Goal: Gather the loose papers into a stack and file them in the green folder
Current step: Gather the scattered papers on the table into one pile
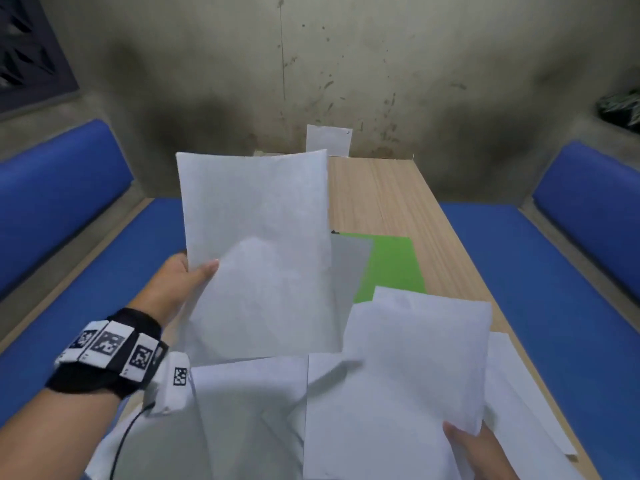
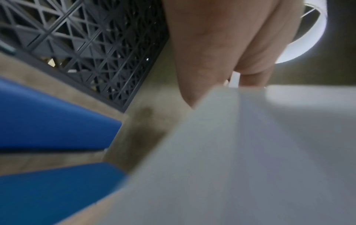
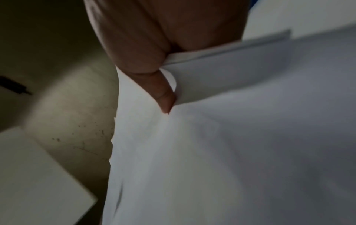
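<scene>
My left hand [image 1: 188, 277] pinches the left edge of a white sheet [image 1: 256, 244], lifted upright above the table; in the left wrist view the thumb [image 2: 194, 64] lies over that sheet [image 2: 250, 152]. My right hand [image 1: 474, 448] grips the near corner of a few white sheets [image 1: 415, 348], raised off the table; the right wrist view shows its fingers [image 3: 163, 94] curled round the papers [image 3: 231, 137]. More loose papers [image 1: 249, 410] lie on the near table. The green folder [image 1: 391, 268] lies flat behind them, partly hidden by the sheets.
The wooden table [image 1: 388, 195] runs away to a stained concrete wall. A small white card [image 1: 328, 140] leans against the wall at the table's far end. Blue cushioned benches [image 1: 554, 289] flank both sides. A dark lattice screen [image 2: 86, 45] stands at the left.
</scene>
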### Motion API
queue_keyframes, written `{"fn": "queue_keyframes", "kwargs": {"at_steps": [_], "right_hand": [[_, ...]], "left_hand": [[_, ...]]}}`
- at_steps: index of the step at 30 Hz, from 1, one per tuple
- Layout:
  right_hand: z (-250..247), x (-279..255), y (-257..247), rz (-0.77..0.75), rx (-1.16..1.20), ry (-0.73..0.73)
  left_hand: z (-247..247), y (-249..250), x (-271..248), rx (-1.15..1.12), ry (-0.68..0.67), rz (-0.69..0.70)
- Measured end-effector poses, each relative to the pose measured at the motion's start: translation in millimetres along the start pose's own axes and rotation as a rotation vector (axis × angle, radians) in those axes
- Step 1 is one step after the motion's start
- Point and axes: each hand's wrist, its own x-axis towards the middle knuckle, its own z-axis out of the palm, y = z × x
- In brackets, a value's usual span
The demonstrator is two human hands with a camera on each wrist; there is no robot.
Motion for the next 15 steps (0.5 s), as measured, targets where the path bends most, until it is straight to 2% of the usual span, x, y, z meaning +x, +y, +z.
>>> {"fn": "queue_keyframes", "kwargs": {"at_steps": [4, 7, 9, 11, 15], "right_hand": [[8, 4, -5, 0.031, 0.162, -0.020], [19, 3, -3, 0.048, 0.208, -0.056], [26, 3, -1, 0.070, 0.198, -0.053], [30, 4, 4, 0.092, 0.204, -0.073], [38, 2, 8, 0.103, 0.179, -0.081]], "left_hand": [[24, -23, -10, -0.290, -0.028, -0.109], [40, -37, -27, -0.529, -0.063, -0.267], [51, -50, -45, -0.519, 0.004, -0.341], [65, -65, -65, -0.436, 0.135, -0.436], [87, -111, -72, -0.461, 0.040, -0.552]]}}
